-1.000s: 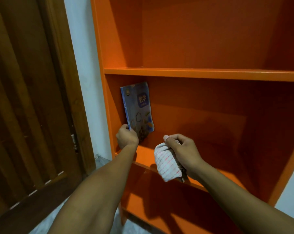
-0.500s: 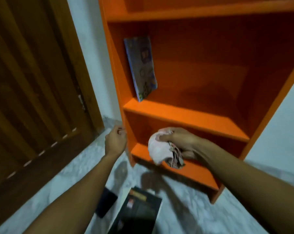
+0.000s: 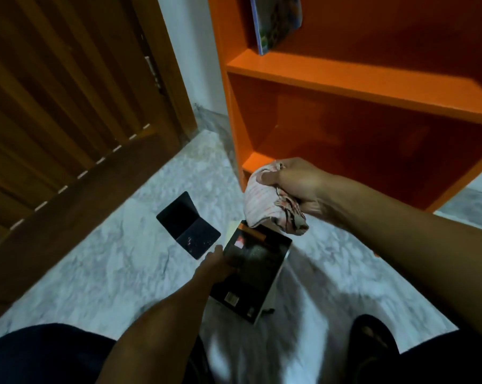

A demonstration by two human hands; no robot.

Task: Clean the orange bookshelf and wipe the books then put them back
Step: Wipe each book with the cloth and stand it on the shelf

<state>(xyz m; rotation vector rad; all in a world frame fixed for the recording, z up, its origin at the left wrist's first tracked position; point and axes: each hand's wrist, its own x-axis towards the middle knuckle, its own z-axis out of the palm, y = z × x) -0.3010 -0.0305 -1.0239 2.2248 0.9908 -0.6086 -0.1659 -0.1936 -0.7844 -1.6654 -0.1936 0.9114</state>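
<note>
— How is the orange bookshelf [image 3: 345,79] finished?
— A smooth, glossy painted surface is seen, with soft reflections on its boards.
— And the rag [image 3: 264,200]?
— Soft woven cloth, matt, creased and faintly striped.
— The black book [image 3: 250,275]?
— A smooth, slightly shiny paper cover is shown; the dark booklet [image 3: 188,225] beside it looks matt.
— The floor [image 3: 123,259] and door [image 3: 54,106]?
— Polished veined marble is seen below; the door is of brown wood, grooved and satin

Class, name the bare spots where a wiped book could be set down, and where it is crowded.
Free: the shelf board right of the blue book; the bottom compartment; the marble floor by the wooden door. Crowded: the floor where the left hand reaches the black book, beside the dark book.
</note>
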